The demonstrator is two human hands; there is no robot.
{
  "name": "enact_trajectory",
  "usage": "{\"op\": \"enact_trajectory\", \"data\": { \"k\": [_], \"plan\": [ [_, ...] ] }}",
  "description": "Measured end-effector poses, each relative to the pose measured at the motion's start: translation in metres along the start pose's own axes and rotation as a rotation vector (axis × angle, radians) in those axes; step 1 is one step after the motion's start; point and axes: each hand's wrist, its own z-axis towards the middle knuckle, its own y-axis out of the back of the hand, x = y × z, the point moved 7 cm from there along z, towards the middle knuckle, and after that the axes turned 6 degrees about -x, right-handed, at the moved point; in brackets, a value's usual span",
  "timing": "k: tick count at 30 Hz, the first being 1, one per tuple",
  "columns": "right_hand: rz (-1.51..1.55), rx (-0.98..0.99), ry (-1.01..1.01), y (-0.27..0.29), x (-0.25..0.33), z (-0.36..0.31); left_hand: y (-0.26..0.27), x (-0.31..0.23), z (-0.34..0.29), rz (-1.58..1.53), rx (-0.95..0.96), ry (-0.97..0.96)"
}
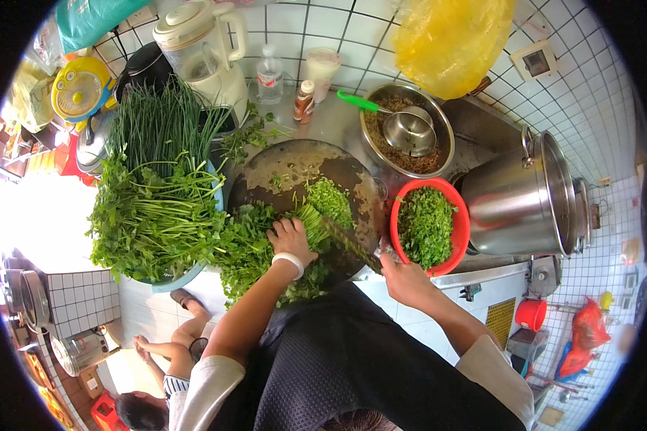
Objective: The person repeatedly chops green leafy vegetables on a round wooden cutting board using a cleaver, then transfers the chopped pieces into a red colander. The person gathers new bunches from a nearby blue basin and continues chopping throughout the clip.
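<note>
A bunch of leafy cilantro point(248, 248) lies across the round dark chopping board point(266, 172), its leaves hanging over the near edge. My left hand point(292, 241), with a white bangle at the wrist, is closed over the stems and presses them down. In my right hand point(402, 279) is the handle of a kitchen knife point(349, 241); its blade, wet and flecked with green, rests at the cut ends just right of my left fingers. Finely chopped green stems point(329, 201) are heaped beyond the blade. To the right, a red plastic basket point(398, 215) holds chopped greens point(425, 226).
On the left, a blue tub point(176, 280) is piled with cilantro and long chives point(169, 129). Behind stand a blender point(201, 54), bottles and a steel bowl point(447, 147) of brown crumbly food with a ladle point(410, 131). A tall pot point(514, 205) stands right. Someone sits lower left.
</note>
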Motion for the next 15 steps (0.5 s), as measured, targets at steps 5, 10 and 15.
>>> {"op": "enact_trajectory", "data": {
  "k": [5, 10, 15],
  "plan": [
    [-0.026, -0.031, -0.094, -0.012, 0.005, 0.055, 0.002, 0.000, 0.000, -0.005, -0.006, 0.006],
    [-0.011, 0.011, -0.010, -0.017, 0.022, 0.068, -0.001, 0.002, -0.001, 0.024, -0.009, -0.016],
    [0.044, -0.088, -0.081, -0.076, -0.001, 0.106, 0.004, -0.004, 0.001, -0.029, -0.100, -0.064]
  ]
}}
